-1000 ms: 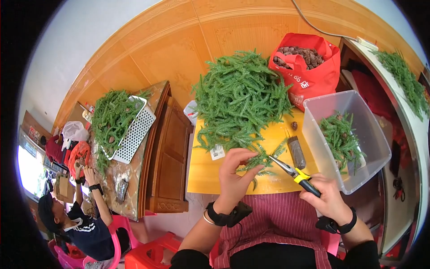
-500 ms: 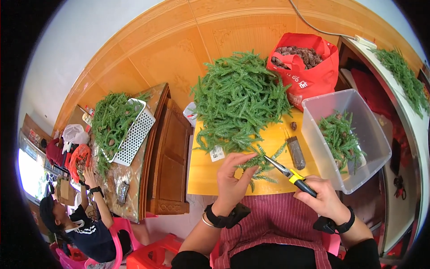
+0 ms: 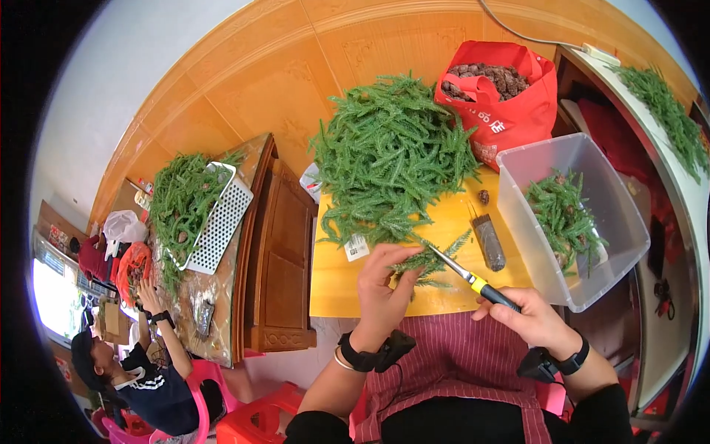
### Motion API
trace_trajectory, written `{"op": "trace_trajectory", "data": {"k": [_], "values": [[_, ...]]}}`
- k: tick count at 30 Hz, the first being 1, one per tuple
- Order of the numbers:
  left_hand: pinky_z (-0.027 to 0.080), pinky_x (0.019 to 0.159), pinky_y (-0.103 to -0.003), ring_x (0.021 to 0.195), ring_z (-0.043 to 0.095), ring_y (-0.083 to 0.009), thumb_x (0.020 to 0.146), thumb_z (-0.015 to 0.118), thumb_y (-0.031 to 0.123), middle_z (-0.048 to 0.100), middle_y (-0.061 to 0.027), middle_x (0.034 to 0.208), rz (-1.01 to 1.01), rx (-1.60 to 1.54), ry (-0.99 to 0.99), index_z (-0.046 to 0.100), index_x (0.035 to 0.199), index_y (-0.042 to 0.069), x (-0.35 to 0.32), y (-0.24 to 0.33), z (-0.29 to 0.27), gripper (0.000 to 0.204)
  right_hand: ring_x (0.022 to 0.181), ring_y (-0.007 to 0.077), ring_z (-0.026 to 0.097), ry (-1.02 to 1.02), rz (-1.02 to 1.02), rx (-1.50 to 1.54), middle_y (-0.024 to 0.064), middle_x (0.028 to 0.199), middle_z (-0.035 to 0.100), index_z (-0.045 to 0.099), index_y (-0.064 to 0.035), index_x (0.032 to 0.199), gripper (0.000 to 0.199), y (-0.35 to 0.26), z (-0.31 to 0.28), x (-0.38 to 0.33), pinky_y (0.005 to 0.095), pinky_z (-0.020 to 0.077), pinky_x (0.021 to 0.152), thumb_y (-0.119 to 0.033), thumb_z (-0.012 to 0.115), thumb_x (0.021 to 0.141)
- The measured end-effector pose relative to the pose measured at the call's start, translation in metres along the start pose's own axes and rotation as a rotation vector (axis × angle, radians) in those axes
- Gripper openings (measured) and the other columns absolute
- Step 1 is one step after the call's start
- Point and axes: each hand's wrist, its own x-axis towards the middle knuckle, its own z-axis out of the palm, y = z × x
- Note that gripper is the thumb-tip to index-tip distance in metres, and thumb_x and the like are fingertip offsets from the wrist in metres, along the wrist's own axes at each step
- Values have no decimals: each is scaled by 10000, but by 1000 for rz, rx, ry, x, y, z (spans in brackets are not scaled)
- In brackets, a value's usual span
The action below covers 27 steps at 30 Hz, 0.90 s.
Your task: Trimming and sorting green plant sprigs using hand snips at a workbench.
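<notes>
Over the front of the yellow tabletop (image 3: 340,292), my left hand (image 3: 383,285) pinches a small green artificial pine sprig (image 3: 433,266) between thumb and fingers. My right hand (image 3: 525,314) is closed round the black-and-yellow handles of a pair of pliers (image 3: 473,281). The long metal jaws reach left into the sprig, close to my left fingertips; whether they grip a stem is hidden by the needles. Behind my hands rises a large heap of green pine sprigs (image 3: 396,155). A small pine cone (image 3: 484,197) and a dark bundle of thin wires (image 3: 488,243) lie right of the sprig.
A red bag (image 3: 510,111) of pine cones stands at the back right. Beside it, a clear plastic bin (image 3: 610,251) holds sprigs with cones. At left, another person (image 3: 140,370) works at a wooden table with a white basket (image 3: 222,222) and more greenery. Red stools stand below.
The pliers have turned to a flatter angle, and their handles look closer together. My left fingers have closed in on the sprig. The view has shifted slightly.
</notes>
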Motion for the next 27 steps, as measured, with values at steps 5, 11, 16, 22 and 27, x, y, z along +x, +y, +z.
{"op": "trace_trajectory", "data": {"k": [5, 11, 16, 22, 27], "values": [[397, 623, -184, 793, 497, -95, 736, 578, -92, 491, -47, 909, -94, -68, -34, 603, 982, 0, -3, 0, 6, 264, 622, 157, 541, 46, -101, -151, 71, 672, 546, 631, -35, 849, 249, 0, 0, 6, 284, 423, 583, -278, 578, 833], [433, 611, -257, 715, 555, -197, 688, 634, -46, 566, -102, 780, -79, 26, -29, 628, 899, 11, -3, 6, 13, 218, 720, 151, 554, -22, -91, -225, 62, 763, 596, 614, -19, 884, 273, -6, -3, 14, 280, 436, 674, -281, 546, 850], [426, 557, -234, 665, 554, -156, 705, 635, -31, 578, -102, 794, -125, 30, -47, 628, 875, -13, -2, 6, 15, 171, 647, 134, 565, -58, -74, -362, 51, 681, 586, 596, -12, 818, 233, -3, -3, 17, 273, 446, 619, -241, 561, 841], [410, 523, -211, 597, 532, -108, 723, 628, -20, 592, -84, 814, -142, 15, -43, 621, 843, -35, -5, -11, 14, 121, 551, 120, 551, -18, 51, -282, 30, 570, 560, 570, -13, 761, 202, -4, 1, 20, 252, 438, 555, -199, 560, 842], [397, 507, -211, 569, 514, -102, 726, 632, -11, 591, -78, 808, -156, -9, -47, 617, 834, -35, -3, -14, 16, 112, 622, 104, 563, -56, 32, -253, 29, 656, 603, 578, -12, 794, 190, 1, -3, 23, 249, 449, 613, -186, 539, 860]]}}
